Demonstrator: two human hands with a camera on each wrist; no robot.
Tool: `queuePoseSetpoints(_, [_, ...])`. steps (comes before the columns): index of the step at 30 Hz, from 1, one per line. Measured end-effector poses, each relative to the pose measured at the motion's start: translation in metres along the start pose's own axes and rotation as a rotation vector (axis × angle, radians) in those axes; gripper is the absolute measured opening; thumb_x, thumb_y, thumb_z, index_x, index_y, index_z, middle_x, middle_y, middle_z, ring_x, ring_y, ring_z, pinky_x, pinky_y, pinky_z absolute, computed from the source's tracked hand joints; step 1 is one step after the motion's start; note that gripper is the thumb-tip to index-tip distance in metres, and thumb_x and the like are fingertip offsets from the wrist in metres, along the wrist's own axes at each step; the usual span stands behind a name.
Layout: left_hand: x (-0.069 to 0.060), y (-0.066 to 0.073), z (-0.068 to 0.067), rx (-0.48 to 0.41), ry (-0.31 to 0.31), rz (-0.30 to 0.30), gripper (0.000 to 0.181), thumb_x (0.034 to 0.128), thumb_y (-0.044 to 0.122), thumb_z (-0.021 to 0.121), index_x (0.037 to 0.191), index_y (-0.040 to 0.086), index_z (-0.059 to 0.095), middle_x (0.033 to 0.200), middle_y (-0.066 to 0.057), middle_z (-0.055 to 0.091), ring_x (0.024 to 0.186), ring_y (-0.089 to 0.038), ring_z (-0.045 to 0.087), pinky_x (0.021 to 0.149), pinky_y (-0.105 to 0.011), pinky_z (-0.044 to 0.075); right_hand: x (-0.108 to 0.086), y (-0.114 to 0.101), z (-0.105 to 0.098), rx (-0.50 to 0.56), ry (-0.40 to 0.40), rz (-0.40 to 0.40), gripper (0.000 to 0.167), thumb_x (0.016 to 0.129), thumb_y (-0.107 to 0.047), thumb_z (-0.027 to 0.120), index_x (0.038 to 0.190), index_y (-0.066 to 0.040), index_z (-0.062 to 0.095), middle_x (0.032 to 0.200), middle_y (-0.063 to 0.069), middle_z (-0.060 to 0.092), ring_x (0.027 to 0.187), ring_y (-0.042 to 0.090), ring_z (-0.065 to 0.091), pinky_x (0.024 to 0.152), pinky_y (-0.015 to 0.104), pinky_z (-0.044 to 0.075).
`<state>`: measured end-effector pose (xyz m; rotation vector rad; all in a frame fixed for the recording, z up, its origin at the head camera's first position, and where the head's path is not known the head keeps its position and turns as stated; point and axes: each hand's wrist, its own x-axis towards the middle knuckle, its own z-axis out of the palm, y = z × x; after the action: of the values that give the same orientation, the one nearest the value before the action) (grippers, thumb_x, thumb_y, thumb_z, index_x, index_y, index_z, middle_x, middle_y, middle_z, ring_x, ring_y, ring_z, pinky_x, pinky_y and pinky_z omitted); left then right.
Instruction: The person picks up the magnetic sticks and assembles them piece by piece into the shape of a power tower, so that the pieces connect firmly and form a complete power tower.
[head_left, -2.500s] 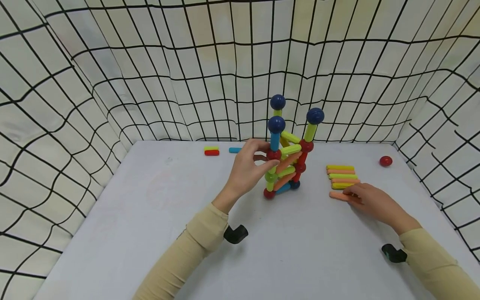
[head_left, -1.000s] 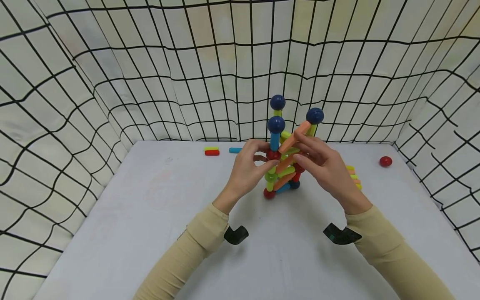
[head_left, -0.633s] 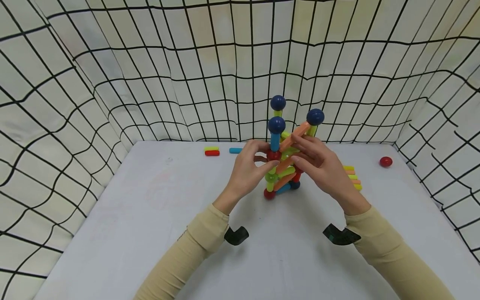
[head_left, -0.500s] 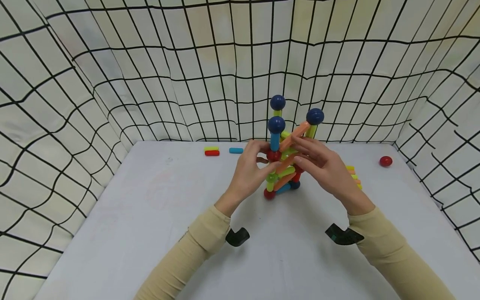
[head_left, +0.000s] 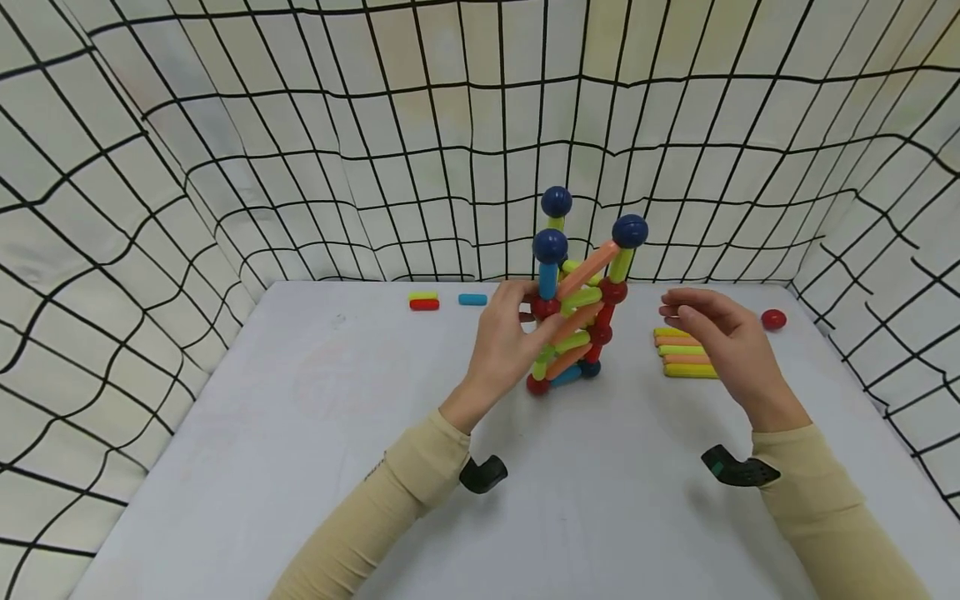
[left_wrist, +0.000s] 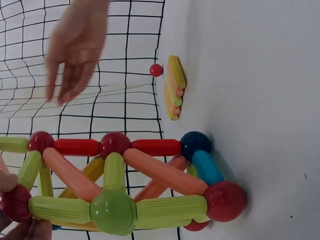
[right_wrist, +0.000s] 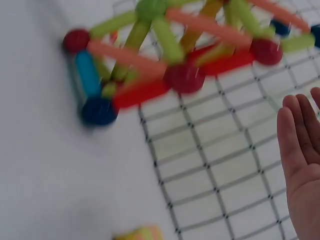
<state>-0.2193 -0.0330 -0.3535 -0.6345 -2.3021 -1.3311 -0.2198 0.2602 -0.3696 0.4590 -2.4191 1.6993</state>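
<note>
A tower of coloured toy balls and rods point(left_wrist: 114, 212) stands upright on the white table in the head view. My left hand point(head_left: 501, 346) holds a red ball point(head_left: 546, 307) on its near left column, thumb in front and fingers behind. From there an orange rod point(head_left: 588, 271) slants up to the right, reaching a dark blue ball point(head_left: 630, 231). Apart from the tower, on its right, my right hand point(head_left: 731, 350) is in the air with loosely bent fingers and nothing in them. In the right wrist view its fingers point(right_wrist: 291, 135) look nearly straight.
A row of yellow, orange and green rods point(head_left: 688, 351) lies right of the tower. Farther right is a loose red ball point(head_left: 773, 319). Back left lie a blue rod point(head_left: 472, 299) and a red rod point(head_left: 424, 305) beside a yellow-green one. Black netting point(head_left: 420, 150) encloses the table.
My right hand took an orange rod from near the row, set it slantwise on the tower, let go and moved off to the right. My left hand keeps holding the red ball.
</note>
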Motion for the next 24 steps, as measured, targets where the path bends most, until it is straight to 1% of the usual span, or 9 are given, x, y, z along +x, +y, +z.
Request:
queuePoseSetpoints(4, [0.002, -0.005, -0.005, -0.026, -0.017, -0.025, 0.035, 0.0896, 0.009, 0.07, 0.12, -0.003, 0.057, 0.112, -0.012, 0.059, 0.103, -0.021, 0.058, 0.083, -0.03, 0.056, -0.002, 0.028, -0.02, -0.128, 0.032, 0.164, 0.047, 0.099, -0.043, 0.054, 0.136, -0.016, 0.054, 0.13, 0.005, 0.057, 0.114, 0.01, 0.056, 0.088, 0.009, 0.044])
queuePoseSetpoints(6, [0.005, -0.008, -0.009, -0.041, -0.038, -0.041, 0.036, 0.0899, 0.008, 0.069, 0.121, -0.003, 0.056, 0.114, -0.012, 0.06, 0.106, -0.022, 0.058, 0.086, -0.032, 0.055, -0.004, 0.041, -0.03, -0.218, 0.014, 0.221, 0.051, 0.098, -0.048, 0.052, 0.137, -0.016, 0.053, 0.132, 0.006, 0.056, 0.117, 0.016, 0.053, 0.087, 0.009, 0.043])
queuePoseSetpoints(8, [0.007, -0.012, -0.013, -0.065, -0.069, -0.058, 0.038, 0.0904, 0.008, 0.069, 0.124, -0.003, 0.055, 0.116, -0.013, 0.06, 0.108, -0.023, 0.058, 0.089, -0.035, 0.054, -0.007, 0.054, -0.039, -0.309, -0.018, 0.251, 0.053, 0.099, -0.049, 0.05, 0.139, -0.014, 0.051, 0.134, 0.009, 0.054, 0.121, 0.023, 0.049, 0.087, 0.012, 0.043])
queuePoseSetpoints(12, [0.014, -0.022, -0.021, -0.091, -0.161, -0.064, 0.039, 0.093, 0.01, 0.066, 0.127, -0.002, 0.053, 0.119, -0.011, 0.061, 0.112, -0.021, 0.058, 0.094, -0.034, 0.052, -0.012, 0.073, -0.052, -0.407, -0.075, 0.262, 0.053, 0.101, -0.043, 0.049, 0.139, -0.006, 0.05, 0.135, 0.018, 0.053, 0.123, 0.035, 0.048, 0.083, 0.012, 0.042])
queuePoseSetpoints(16, [0.021, -0.032, -0.028, -0.141, -0.261, -0.044, 0.038, 0.0947, 0.012, 0.064, 0.13, 0.001, 0.053, 0.118, -0.008, 0.062, 0.11, -0.018, 0.059, 0.095, -0.029, 0.05, -0.016, 0.087, -0.057, -0.46, -0.123, 0.262, 0.049, 0.1, -0.038, 0.053, 0.135, -0.004, 0.053, 0.132, 0.02, 0.055, 0.119, 0.037, 0.051, 0.079, 0.008, 0.041])
queuePoseSetpoints(18, [0.024, -0.036, -0.031, -0.176, -0.303, -0.038, 0.038, 0.0949, 0.011, 0.064, 0.13, 0.002, 0.053, 0.118, -0.008, 0.062, 0.109, -0.018, 0.06, 0.096, -0.029, 0.049, -0.018, 0.091, -0.057, -0.504, -0.16, 0.255, 0.047, 0.1, -0.037, 0.055, 0.134, -0.004, 0.053, 0.131, 0.021, 0.055, 0.118, 0.038, 0.052, 0.084, 0.015, 0.047])
queuePoseSetpoints(20, [0.026, -0.039, -0.034, -0.206, -0.342, -0.035, 0.037, 0.0951, 0.01, 0.063, 0.13, 0.003, 0.052, 0.118, -0.008, 0.062, 0.108, -0.018, 0.061, 0.097, -0.029, 0.049, -0.02, 0.094, -0.056, -0.535, -0.192, 0.238, 0.046, 0.099, -0.035, 0.057, 0.133, -0.002, 0.054, 0.13, 0.022, 0.056, 0.117, 0.039, 0.053, 0.092, 0.03, 0.051])
queuePoseSetpoints(22, [0.028, -0.041, -0.035, -0.23, -0.372, -0.031, 0.036, 0.0954, 0.008, 0.062, 0.13, 0.002, 0.052, 0.12, -0.009, 0.061, 0.109, -0.018, 0.061, 0.098, -0.029, 0.048, -0.021, 0.095, -0.056, -0.568, -0.22, 0.201, 0.044, 0.098, -0.031, 0.059, 0.131, -0.002, 0.055, 0.128, 0.022, 0.058, 0.115, 0.039, 0.055, 0.095, 0.046, 0.049])
queuePoseSetpoints(24, [0.028, -0.042, -0.036, -0.242, -0.392, -0.025, 0.036, 0.0959, 0.007, 0.061, 0.13, 0.001, 0.051, 0.122, -0.01, 0.06, 0.11, -0.018, 0.061, 0.099, -0.03, 0.048, -0.021, 0.097, -0.056, -0.601, -0.243, 0.134, 0.038, 0.096, -0.024, 0.063, 0.127, -0.001, 0.059, 0.119, 0.019, 0.062, 0.107, 0.034, 0.058, 0.093, 0.046, 0.05])
